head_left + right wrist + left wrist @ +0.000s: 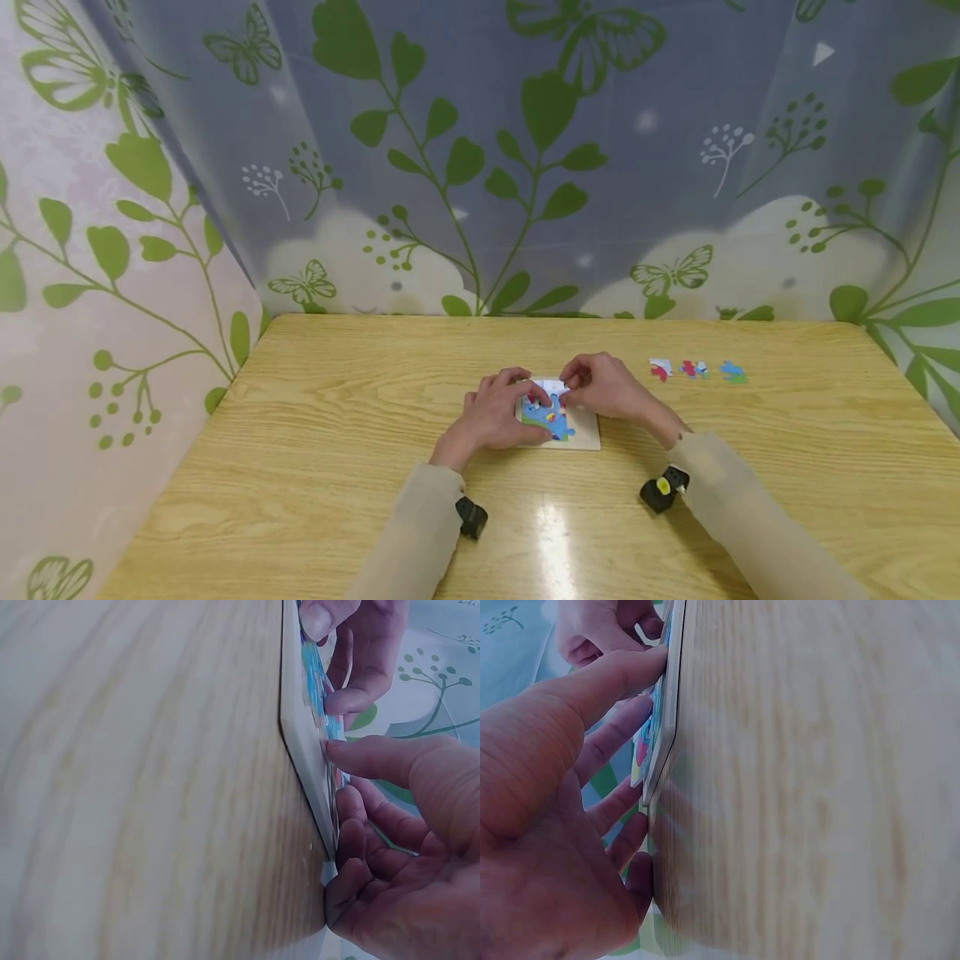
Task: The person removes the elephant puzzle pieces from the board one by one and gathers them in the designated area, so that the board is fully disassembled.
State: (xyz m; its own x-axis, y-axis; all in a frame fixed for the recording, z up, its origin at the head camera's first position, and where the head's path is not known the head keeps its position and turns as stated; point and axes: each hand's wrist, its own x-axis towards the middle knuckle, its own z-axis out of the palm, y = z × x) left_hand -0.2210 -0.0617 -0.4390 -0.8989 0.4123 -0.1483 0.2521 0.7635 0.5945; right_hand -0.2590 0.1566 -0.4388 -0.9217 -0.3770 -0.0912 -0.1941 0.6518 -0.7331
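A jigsaw puzzle [547, 423] with blue, green and red pictures lies partly assembled on a pale board [587, 435]. My left hand [501, 410] arches over its left side. The thumb presses near the board's front edge, the index finger rests on the picture, and the other fingers reach the far left side. At the upper right of the puzzle, my right hand [607, 387] pinches a small puzzle piece [340, 778] between thumb and index finger, mostly hidden by the fingers. Its other fingers are curled beside the board's edge in the right wrist view.
To the right on the wooden table [300, 467] lie a white-and-red piece [660, 368], a red-and-white piece [692, 368] and a blue-and-green piece [732, 372]. A patterned curtain [480, 167] stands behind the table's back edge. Black cameras sit on both wrists.
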